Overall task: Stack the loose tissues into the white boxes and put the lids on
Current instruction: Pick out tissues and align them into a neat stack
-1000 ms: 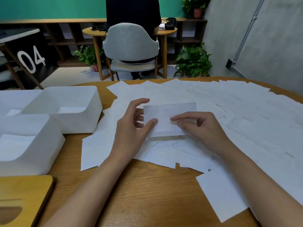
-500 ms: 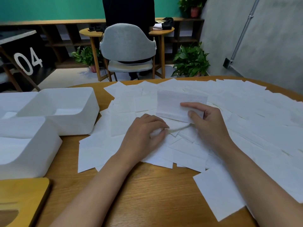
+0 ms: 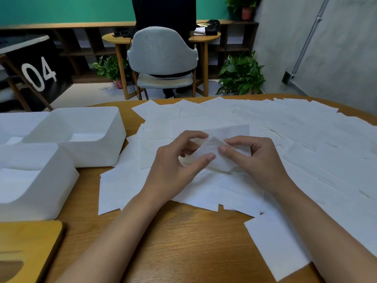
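White tissue is pinched between thumb and fingers of both the left hand and the right hand. Each grip is narrow and closed on the folded sheet, which is held just above the loose tissues spread over the wooden surface. To the left are set the far white box and the near white box, both uncovered, beside a wooden lid.

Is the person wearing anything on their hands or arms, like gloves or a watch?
No. The left hand and right hand are bare: no gloves, rings or bracelets show. The left forearm and right forearm are bare too, with no sleeve, watch or marking as far as the picture reaches. The thumbnails look short and unpainted.
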